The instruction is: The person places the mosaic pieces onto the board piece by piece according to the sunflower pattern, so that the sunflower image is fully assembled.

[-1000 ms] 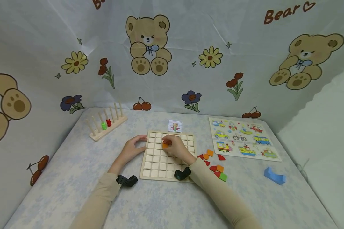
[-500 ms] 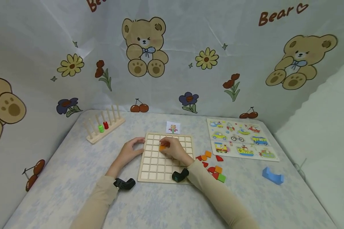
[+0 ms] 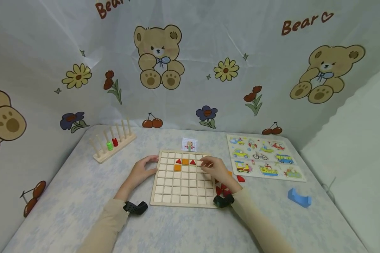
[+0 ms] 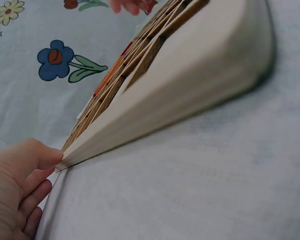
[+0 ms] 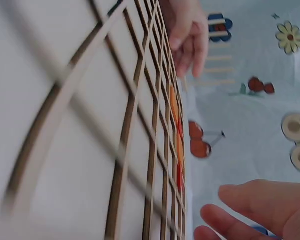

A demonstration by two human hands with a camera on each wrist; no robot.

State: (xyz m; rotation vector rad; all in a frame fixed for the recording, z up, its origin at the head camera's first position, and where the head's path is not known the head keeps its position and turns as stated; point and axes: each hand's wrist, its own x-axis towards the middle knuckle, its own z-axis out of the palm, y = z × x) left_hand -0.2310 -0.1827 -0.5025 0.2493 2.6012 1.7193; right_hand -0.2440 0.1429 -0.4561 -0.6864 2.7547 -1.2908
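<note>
The grid board (image 3: 183, 179) was steadied at its left edge by the fingertips of the left hand (image 3: 141, 171), fingers loosely extended and nothing gripped. The right hand (image 3: 216, 168) was held empty above the board's right side, fingers relaxed and apart.

Four tiles were seated near the far edge: a red triangle (image 3: 178, 161), an orange square (image 3: 185, 161), a second red triangle (image 3: 192, 162), and another orange square (image 3: 177, 168) one row nearer.

It was judged that seated tiles could be dislodged if the board were nudged by the left hand, or brushed by the right sleeve.

The loose tiles (image 3: 223, 189) were largely hidden behind the right wrist. The right wrist view was blurred.
</note>
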